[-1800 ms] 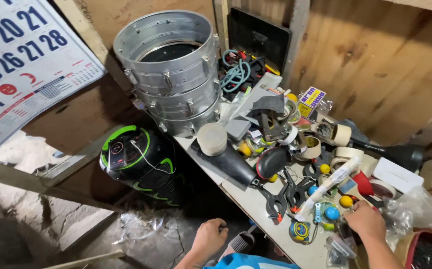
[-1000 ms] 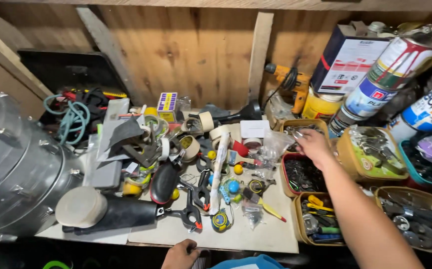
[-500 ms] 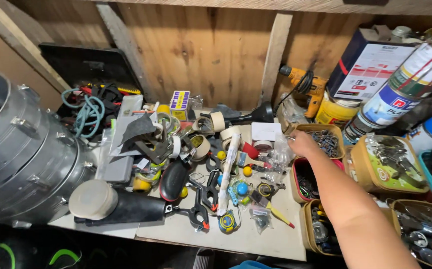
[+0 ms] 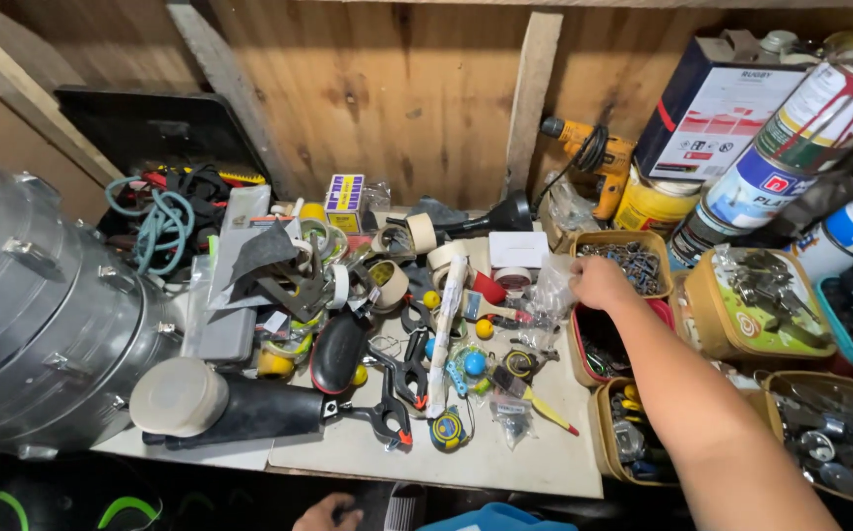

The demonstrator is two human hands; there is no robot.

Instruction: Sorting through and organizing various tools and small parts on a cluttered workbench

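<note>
Two hands show in the head view, well apart. The right hand (image 4: pixel 601 283) reaches across the cluttered surface (image 4: pixel 505 457) with the forearm stretched from the lower right; its fingers are curled closed around the edge of a clear plastic bag (image 4: pixel 551 287), which lies just left of a tan tray of dark screws (image 4: pixel 628 262). Directly below the hand sits a red tray (image 4: pixel 594 344) with dark small parts inside, and below that another tan tray (image 4: pixel 628 433) holding mixed hardware. The left hand (image 4: pixel 326 513) is only partly in view at the bottom edge, below the front of the surface; whether it is open or closed cannot be told. Just beside it lies a blue object (image 4: pixel 490 518), cut off by the frame.

Left of the bag, a white tube (image 4: pixel 443 334) lies lengthwise among black spring clamps (image 4: pixel 402 379), rolls of masking tape (image 4: pixel 417 234) and small yellow and blue balls. A yellow tape measure (image 4: pixel 449 430) rests near the front edge. At far left a large grey metal duct section (image 4: pixel 33 315) lies on its side, with a black torch (image 4: pixel 240 405) in front of it. A yellow drill (image 4: pixel 594 157) leans against the wooden back wall (image 4: pixel 377 88), and paint cans (image 4: pixel 791 157) are stacked at upper right.
</note>
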